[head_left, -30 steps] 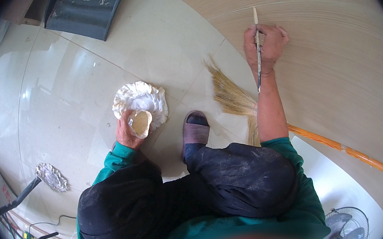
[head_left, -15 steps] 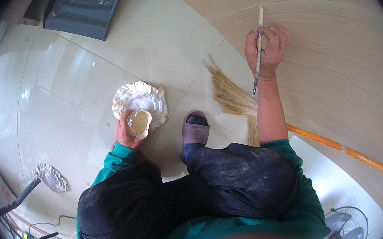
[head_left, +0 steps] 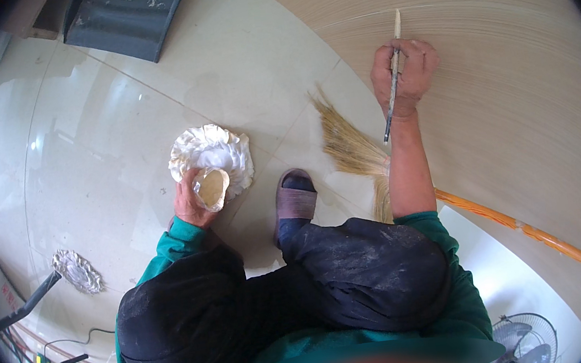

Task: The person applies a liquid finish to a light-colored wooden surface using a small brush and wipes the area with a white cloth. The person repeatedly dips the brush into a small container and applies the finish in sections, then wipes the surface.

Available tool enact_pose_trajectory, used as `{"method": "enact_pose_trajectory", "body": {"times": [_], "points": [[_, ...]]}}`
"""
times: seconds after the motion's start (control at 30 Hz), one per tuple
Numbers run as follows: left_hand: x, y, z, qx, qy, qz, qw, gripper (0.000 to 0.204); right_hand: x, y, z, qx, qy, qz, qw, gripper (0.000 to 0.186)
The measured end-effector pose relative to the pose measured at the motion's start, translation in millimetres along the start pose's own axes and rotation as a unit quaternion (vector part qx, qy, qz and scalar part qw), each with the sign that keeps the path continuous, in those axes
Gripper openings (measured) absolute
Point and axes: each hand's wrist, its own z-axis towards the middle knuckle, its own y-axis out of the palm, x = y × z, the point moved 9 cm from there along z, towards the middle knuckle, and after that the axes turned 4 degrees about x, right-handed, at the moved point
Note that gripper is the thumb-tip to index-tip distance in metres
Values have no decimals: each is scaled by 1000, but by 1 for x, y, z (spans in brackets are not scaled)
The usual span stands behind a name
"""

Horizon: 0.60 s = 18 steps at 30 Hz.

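My left hand (head_left: 191,206) grips a small cup (head_left: 211,189) with a crinkled clear rim and beige stuff inside. Just beyond it, a crumpled white cloth (head_left: 219,149) lies in a round heap on the tiled floor. Out to the right, my right hand (head_left: 407,71) pinches a slim paintbrush (head_left: 394,82) with a pale tip and a dark, stained handle end. That tip meets a thin pale line (head_left: 358,18) running across a wood-grain panel (head_left: 507,71). The fingers of my right hand are curled round the brush.
A straw broom (head_left: 350,139) with an orange handle (head_left: 518,225) lies partly under my right forearm. A dark dustpan-like tray (head_left: 125,21) sits at the far left. Nearer left are a second crumpled cloth (head_left: 78,270) and cables (head_left: 79,340). A fan (head_left: 527,341) stands at lower right.
The paintbrush has shifted very slightly to the right along the pale line. My left hand and the cup stay practically where they were.
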Motion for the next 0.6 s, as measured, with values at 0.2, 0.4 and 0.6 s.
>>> {"method": "enact_pose_trajectory", "body": {"times": [0.2,0.4,0.6], "points": [[2,1,1,-1,14,-2,1000,81,6,-10,5,29,12,-7,999,26],[0,2,1,-7,13,0,1000,81,1,-7,6,22,-19,3,1000,30],[-5,2,-1,-14,3,4,1000,82,2,-7,7,29,-4,10,1000,27]]}}
